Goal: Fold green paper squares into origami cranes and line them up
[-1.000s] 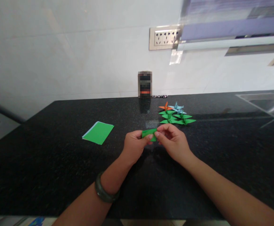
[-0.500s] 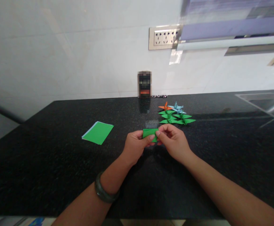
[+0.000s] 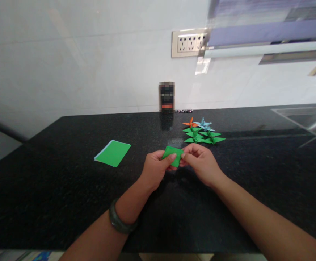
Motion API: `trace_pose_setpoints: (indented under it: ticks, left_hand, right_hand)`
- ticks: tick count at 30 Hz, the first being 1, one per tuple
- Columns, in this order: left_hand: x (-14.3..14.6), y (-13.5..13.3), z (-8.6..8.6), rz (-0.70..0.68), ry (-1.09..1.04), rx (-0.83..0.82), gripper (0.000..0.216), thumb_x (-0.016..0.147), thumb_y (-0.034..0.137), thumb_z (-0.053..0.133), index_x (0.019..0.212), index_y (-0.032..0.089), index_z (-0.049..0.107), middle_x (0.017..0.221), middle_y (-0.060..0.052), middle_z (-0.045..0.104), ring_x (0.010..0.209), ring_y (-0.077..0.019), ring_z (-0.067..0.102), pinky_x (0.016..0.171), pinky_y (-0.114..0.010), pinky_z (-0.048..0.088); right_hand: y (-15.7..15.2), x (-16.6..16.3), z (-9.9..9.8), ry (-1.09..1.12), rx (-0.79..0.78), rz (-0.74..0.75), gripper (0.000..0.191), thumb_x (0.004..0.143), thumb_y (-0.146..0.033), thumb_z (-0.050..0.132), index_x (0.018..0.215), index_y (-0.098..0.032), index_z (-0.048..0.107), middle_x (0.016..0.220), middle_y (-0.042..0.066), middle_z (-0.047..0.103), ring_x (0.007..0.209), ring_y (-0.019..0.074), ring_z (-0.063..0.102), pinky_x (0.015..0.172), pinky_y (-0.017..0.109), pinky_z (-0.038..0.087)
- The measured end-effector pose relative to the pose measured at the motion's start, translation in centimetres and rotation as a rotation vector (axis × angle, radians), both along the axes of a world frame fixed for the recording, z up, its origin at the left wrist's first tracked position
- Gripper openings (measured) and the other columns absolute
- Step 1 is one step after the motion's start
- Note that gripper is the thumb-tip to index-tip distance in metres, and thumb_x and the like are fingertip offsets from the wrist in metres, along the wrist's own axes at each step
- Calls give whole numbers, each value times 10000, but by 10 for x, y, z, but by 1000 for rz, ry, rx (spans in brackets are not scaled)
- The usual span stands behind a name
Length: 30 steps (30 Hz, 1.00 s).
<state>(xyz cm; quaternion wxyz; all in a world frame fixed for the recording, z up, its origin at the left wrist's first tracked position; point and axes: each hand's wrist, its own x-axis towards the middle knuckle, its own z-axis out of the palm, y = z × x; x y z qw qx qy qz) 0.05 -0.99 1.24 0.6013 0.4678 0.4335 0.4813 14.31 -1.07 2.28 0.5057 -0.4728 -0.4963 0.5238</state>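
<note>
A small folded square of green paper (image 3: pixel 170 152) is held between my two hands above the dark countertop. My left hand (image 3: pixel 158 166) grips it from the left, thumb lying across its face and fingers underneath. On the other side, my right hand (image 3: pixel 199 161) pinches the paper's right edge between thumb and fingertips. Just beyond the right hand stand several folded paper cranes: green ones (image 3: pixel 212 140), light blue ones (image 3: pixel 205 124) and an orange one (image 3: pixel 191 123). To the left lies a stack of paper sheets (image 3: pixel 114 153), green on top with light blue showing at its edge.
The black speckled countertop (image 3: pixel 65 188) runs back to a white tiled wall. Against the wall stands a blurred dark phone-like object (image 3: pixel 167 98), with a beaded strand (image 3: pixel 184 111) beside it. A sink (image 3: pixel 310 117) is at the right; a socket panel (image 3: pixel 190 43) is on the wall.
The green paper has turned slightly in my hands and its near corner sits a little lower. Both hands have stayed nearly in place.
</note>
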Motion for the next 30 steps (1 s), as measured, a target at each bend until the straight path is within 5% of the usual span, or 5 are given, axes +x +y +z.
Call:
trace_pose_setpoints:
  ticks: [8, 15, 30]
  left_hand:
    - [-2, 0, 2, 22, 47, 23, 246, 655, 355, 696, 692, 113, 670, 578, -2, 611, 495, -90, 529, 478, -214, 457]
    - [-1, -1, 2, 21, 137, 81, 260, 656, 375, 688, 673, 117, 670, 563, -8, 608, 494, -106, 537, 483, -230, 458]
    - [-4, -3, 9, 225, 417, 303, 311, 653, 371, 668, 479, 148, 540, 427, 51, 446, 425, -63, 365, 416, -193, 281]
  right_hand:
    - [0, -2, -1, 99, -14, 42, 372, 585, -328, 734, 834, -174, 504, 526, -75, 535, 425, 83, 509, 442, 211, 432]
    - [0, 1, -1, -151, 92, 64, 304, 686, -434, 656, 648, -139, 590, 515, -17, 546, 451, 83, 479, 437, 213, 379]
    - [1, 4, -1, -186, 101, 71, 277, 693, -410, 637, 610, -152, 579, 484, -20, 540, 437, 92, 481, 444, 216, 374]
